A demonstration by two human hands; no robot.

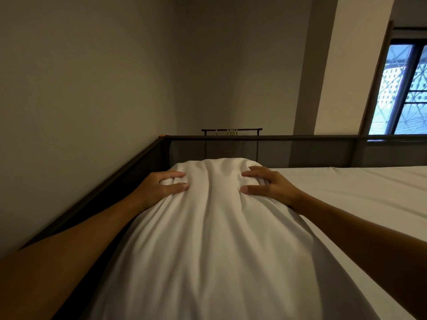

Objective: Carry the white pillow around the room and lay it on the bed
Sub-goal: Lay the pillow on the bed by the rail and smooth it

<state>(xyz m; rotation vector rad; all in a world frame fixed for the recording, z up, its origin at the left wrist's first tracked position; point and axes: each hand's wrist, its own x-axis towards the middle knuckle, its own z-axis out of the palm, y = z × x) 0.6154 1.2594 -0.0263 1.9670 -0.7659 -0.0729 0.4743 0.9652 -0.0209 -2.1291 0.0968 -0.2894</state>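
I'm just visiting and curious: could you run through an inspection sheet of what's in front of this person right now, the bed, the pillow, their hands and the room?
Surface: bed with a smooth white sheet, bare to the right of the pillow.
Job's things: white pillow lying lengthwise along the bed's left edge, its fabric creased.
Clutter: nothing seen on the sheet.
Grippers: left hand and right hand both clutch the pillow's far end, fingers bunching the fabric.
Cables: nothing seen.
Surroundings: dark bed frame with mesh panels around the mattress; plain wall on the left; clothes rail with hangers behind the frame; window at upper right, daylight outside.
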